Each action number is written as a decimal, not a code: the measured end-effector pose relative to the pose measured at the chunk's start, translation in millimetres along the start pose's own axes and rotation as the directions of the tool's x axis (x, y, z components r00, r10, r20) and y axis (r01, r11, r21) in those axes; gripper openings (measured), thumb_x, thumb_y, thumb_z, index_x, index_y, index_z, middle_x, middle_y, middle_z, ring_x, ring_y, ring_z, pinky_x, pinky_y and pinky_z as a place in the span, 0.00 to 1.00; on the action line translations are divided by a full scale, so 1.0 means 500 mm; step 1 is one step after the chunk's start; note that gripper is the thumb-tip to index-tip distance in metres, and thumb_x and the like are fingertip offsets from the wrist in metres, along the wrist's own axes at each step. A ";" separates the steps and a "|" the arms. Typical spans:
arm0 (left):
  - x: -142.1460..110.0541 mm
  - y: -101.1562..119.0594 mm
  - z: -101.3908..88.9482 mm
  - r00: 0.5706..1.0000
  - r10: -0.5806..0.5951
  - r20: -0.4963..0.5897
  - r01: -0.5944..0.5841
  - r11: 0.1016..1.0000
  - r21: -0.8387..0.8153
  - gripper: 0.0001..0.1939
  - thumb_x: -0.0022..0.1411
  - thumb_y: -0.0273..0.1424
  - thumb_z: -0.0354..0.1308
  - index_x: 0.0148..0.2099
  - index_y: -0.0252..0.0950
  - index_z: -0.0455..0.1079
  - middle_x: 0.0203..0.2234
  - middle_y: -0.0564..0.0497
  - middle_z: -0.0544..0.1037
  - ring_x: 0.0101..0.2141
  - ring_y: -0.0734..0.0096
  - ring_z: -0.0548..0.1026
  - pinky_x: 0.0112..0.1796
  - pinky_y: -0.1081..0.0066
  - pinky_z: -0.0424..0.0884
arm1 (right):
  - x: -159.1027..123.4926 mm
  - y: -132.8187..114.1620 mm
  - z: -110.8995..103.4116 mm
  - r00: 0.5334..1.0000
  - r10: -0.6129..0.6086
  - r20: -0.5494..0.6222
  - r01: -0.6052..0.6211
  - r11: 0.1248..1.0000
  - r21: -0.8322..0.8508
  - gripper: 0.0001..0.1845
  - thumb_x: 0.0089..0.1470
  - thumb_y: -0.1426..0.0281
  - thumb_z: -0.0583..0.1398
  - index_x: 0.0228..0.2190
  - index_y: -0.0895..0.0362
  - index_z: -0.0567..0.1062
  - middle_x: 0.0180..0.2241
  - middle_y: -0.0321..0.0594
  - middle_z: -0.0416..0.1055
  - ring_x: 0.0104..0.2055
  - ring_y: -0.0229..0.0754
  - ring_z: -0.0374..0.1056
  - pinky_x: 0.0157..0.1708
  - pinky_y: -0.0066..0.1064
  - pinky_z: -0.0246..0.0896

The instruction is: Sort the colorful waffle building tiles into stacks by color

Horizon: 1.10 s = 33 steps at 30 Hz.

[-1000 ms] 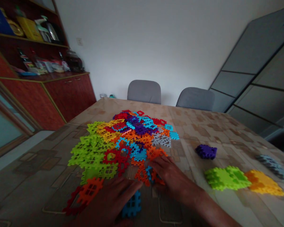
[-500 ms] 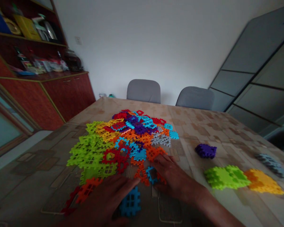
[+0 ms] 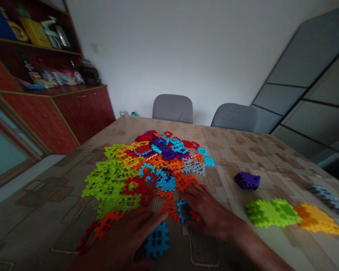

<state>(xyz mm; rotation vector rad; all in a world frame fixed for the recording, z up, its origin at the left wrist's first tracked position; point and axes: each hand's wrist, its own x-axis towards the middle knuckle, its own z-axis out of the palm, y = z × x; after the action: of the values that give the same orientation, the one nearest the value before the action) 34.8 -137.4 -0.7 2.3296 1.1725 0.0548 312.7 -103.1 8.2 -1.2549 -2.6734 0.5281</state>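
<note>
My left hand (image 3: 135, 227) lies palm down near the front of the table, fingers stretched out and holding nothing. Next to its thumb is a blue interlocking tile with a window grid (image 3: 157, 239). Orange (image 3: 106, 225) and red (image 3: 87, 237) tiles stick out on its far left side. My right hand (image 3: 205, 205) is spread low over the near edge of the pile, its fingertips at an orange tile (image 3: 183, 182). Between its thumb and fingers are a light-blue frame tile (image 3: 183, 210) and part of an orange one. An orange triangular tile (image 3: 170, 206) sits between the hands.
A loose pile of mixed tiles spreads beyond my hands, with lime green ones (image 3: 110, 180) on its left. To the right stand stacks of purple (image 3: 247, 180), green (image 3: 272, 212), yellow (image 3: 318, 218) and grey (image 3: 329, 197) tiles. Two grey chairs (image 3: 172, 108) are behind the table.
</note>
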 end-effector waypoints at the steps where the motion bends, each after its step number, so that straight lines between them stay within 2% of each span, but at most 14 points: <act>1: -0.001 0.000 -0.002 1.000 0.003 0.016 -0.003 1.000 0.008 0.46 0.52 0.30 0.70 0.69 0.54 0.58 0.63 0.49 0.70 0.60 0.44 0.68 0.58 0.49 0.67 | 0.001 -0.001 -0.001 1.000 -0.008 -0.004 0.008 1.000 0.001 0.20 0.51 0.68 0.65 0.47 0.56 0.73 0.47 0.42 0.70 0.53 0.48 0.62 0.59 0.42 0.50; 8: 0.009 0.001 -0.004 1.000 0.020 0.015 -0.021 0.999 0.036 0.42 0.52 0.28 0.69 0.67 0.52 0.62 0.61 0.49 0.73 0.58 0.47 0.71 0.56 0.54 0.70 | 0.004 -0.004 -0.006 0.996 -0.066 -0.066 0.068 0.997 0.030 0.15 0.47 0.71 0.64 0.40 0.56 0.73 0.43 0.41 0.71 0.49 0.47 0.64 0.54 0.39 0.55; 13: 0.019 0.011 -0.001 0.999 -0.043 0.030 0.041 0.998 0.049 0.42 0.51 0.29 0.70 0.68 0.49 0.63 0.62 0.47 0.72 0.59 0.44 0.70 0.58 0.52 0.68 | 0.002 0.003 -0.009 0.989 -0.071 -0.128 0.076 0.997 0.029 0.21 0.45 0.72 0.65 0.44 0.58 0.73 0.44 0.44 0.71 0.50 0.50 0.65 0.55 0.42 0.56; 16: 0.013 -0.004 0.004 0.999 -0.044 0.014 0.044 0.998 0.042 0.44 0.51 0.35 0.72 0.69 0.49 0.62 0.64 0.46 0.69 0.60 0.42 0.69 0.58 0.49 0.68 | 0.000 -0.001 -0.014 0.988 -0.070 -0.138 0.075 0.997 0.034 0.20 0.46 0.72 0.66 0.44 0.58 0.72 0.43 0.43 0.72 0.49 0.49 0.65 0.54 0.41 0.57; 18: 0.007 -0.025 0.006 0.998 -0.021 -0.060 0.023 0.999 0.040 0.42 0.53 0.39 0.72 0.68 0.51 0.62 0.64 0.47 0.69 0.60 0.43 0.70 0.57 0.49 0.69 | -0.001 -0.009 -0.017 0.990 -0.066 -0.124 0.073 0.996 0.054 0.22 0.47 0.71 0.67 0.45 0.58 0.72 0.44 0.43 0.72 0.49 0.49 0.66 0.54 0.41 0.58; 20: 0.003 -0.048 0.003 0.983 0.020 -0.184 -0.014 0.999 0.036 0.35 0.59 0.40 0.68 0.67 0.53 0.64 0.62 0.50 0.71 0.58 0.48 0.73 0.56 0.54 0.71 | -0.001 -0.022 -0.019 0.994 -0.054 -0.093 0.062 0.995 0.077 0.23 0.48 0.70 0.67 0.47 0.57 0.72 0.46 0.43 0.72 0.50 0.49 0.66 0.54 0.40 0.58; 23: 0.003 -0.072 -0.011 0.930 0.071 -0.362 -0.067 0.997 0.026 0.22 0.66 0.39 0.60 0.62 0.52 0.70 0.56 0.53 0.78 0.53 0.58 0.78 0.53 0.63 0.73 | 0.000 -0.048 -0.014 0.996 -0.061 -0.062 0.068 0.991 0.112 0.24 0.51 0.68 0.68 0.49 0.57 0.72 0.49 0.43 0.71 0.52 0.49 0.65 0.56 0.39 0.57; 25: 0.007 -0.079 -0.021 0.898 0.082 -0.432 -0.081 0.997 0.020 0.18 0.68 0.37 0.57 0.58 0.49 0.73 0.53 0.53 0.80 0.50 0.62 0.80 0.52 0.68 0.74 | 0.003 -0.066 -0.004 0.996 -0.077 -0.049 0.083 0.989 0.124 0.25 0.52 0.65 0.69 0.50 0.57 0.72 0.50 0.43 0.71 0.53 0.49 0.64 0.57 0.38 0.57; 28: 0.012 -0.084 -0.030 0.884 0.090 -0.459 -0.091 0.996 0.020 0.16 0.69 0.35 0.56 0.57 0.48 0.74 0.50 0.54 0.82 0.48 0.65 0.81 0.50 0.70 0.74 | 0.010 -0.089 0.016 0.994 -0.106 -0.026 0.108 0.987 0.120 0.27 0.52 0.61 0.70 0.51 0.56 0.73 0.49 0.42 0.72 0.52 0.49 0.65 0.57 0.38 0.55; 33: 0.013 -0.091 -0.025 0.903 0.090 -0.420 -0.091 0.996 0.016 0.17 0.67 0.31 0.55 0.57 0.49 0.74 0.49 0.54 0.82 0.48 0.65 0.80 0.49 0.70 0.74 | 0.022 -0.111 0.036 0.988 -0.148 -0.053 0.154 0.979 0.132 0.29 0.53 0.58 0.70 0.53 0.54 0.72 0.51 0.42 0.72 0.54 0.49 0.65 0.60 0.40 0.52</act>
<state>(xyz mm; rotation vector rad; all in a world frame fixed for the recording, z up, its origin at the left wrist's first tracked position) 2.2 -105.0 -12.5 2.4383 1.2528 0.6223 260.9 -131.8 12.0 -1.0057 -2.6201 0.6419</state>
